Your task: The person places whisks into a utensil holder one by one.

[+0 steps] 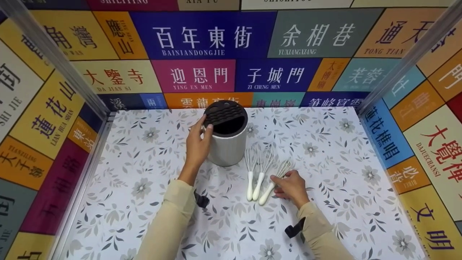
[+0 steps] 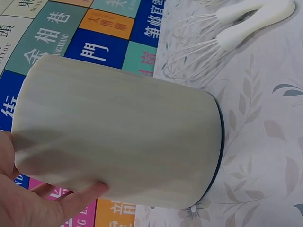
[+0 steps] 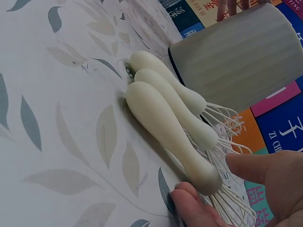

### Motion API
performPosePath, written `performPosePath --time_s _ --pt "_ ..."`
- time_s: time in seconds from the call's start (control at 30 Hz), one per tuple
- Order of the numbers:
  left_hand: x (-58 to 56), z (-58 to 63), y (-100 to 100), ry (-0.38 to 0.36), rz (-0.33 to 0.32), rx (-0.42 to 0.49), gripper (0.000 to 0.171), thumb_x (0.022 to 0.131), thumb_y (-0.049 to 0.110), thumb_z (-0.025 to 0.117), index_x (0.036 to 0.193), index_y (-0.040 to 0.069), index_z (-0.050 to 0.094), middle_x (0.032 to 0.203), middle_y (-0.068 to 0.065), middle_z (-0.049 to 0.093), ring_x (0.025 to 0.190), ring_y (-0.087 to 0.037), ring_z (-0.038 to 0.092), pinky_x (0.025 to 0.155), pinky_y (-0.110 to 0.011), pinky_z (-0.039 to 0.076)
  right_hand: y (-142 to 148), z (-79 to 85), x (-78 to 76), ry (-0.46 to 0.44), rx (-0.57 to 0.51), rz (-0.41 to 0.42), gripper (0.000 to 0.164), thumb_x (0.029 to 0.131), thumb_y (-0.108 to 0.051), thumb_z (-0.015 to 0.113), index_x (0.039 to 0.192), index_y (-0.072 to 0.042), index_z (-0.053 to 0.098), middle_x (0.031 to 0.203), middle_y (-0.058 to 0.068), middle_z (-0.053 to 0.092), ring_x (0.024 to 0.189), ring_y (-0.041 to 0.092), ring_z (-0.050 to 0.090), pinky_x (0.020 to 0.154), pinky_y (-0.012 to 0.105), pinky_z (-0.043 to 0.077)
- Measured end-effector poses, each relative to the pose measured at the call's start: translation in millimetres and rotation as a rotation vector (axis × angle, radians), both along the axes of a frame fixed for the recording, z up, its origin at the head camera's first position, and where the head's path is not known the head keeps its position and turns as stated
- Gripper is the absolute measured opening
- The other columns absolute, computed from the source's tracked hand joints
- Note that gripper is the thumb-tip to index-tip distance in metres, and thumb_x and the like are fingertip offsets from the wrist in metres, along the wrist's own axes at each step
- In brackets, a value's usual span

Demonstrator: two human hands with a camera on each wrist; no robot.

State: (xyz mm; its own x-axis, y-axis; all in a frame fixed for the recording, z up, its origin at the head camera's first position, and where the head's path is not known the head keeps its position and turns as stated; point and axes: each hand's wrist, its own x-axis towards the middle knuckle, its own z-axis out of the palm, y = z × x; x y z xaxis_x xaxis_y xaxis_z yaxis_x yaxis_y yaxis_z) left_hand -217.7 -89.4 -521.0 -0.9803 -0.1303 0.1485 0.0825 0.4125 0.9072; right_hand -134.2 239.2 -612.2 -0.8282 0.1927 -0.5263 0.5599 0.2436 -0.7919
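Observation:
A tall whitish utensil holder (image 1: 228,150) with a black slotted lid (image 1: 225,112) stands upright at the back of the table. My left hand (image 1: 199,142) grips its upper left side, the thumb near the rim; in the left wrist view a finger presses its wall. To its right lie three whisks with cream handles: a left whisk (image 1: 249,180), a middle whisk (image 1: 260,180) and a right whisk (image 1: 269,189). Around the right whisk's neck my right hand (image 3: 265,189) has its thumb and fingers on opposite sides, a small gap showing by the thumb.
A white tablecloth (image 1: 144,216) printed with grey leaves and flowers covers the table. Colourful panels (image 1: 202,36) with written characters stand behind and at both sides. Metal posts (image 1: 400,61) rise at the back corners.

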Motion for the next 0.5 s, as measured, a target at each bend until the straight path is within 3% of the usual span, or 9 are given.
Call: performPosePath --time_s 0.33,0.5 --pt "2.8 1.0 2.0 -0.008 0.029 -0.006 0.051 0.108 0.04 0.05 0.156 0.026 0.044 0.151 -0.005 0.052 0.131 -0.022 0.054 0.113 -0.041 0.045 -6.8 -5.3 -2.3 -0.019 -0.009 0.003 0.045 0.085 -0.024 0.083 0.107 0.001 0.053 0.07 0.017 0.074 0.058 0.023 0.074 0.056 0.036 0.062" --pt "2.1 -0.6 1.7 -0.017 0.032 -0.001 0.05 0.108 0.041 0.049 0.156 0.028 0.044 0.149 -0.006 0.053 0.129 -0.024 0.056 0.112 -0.045 0.046 -9.1 -6.6 -2.4 -0.023 -0.004 0.016 0.039 0.088 -0.023 0.08 0.106 0.0 0.053 0.07 0.016 0.074 0.059 0.022 0.074 0.056 0.035 0.062"
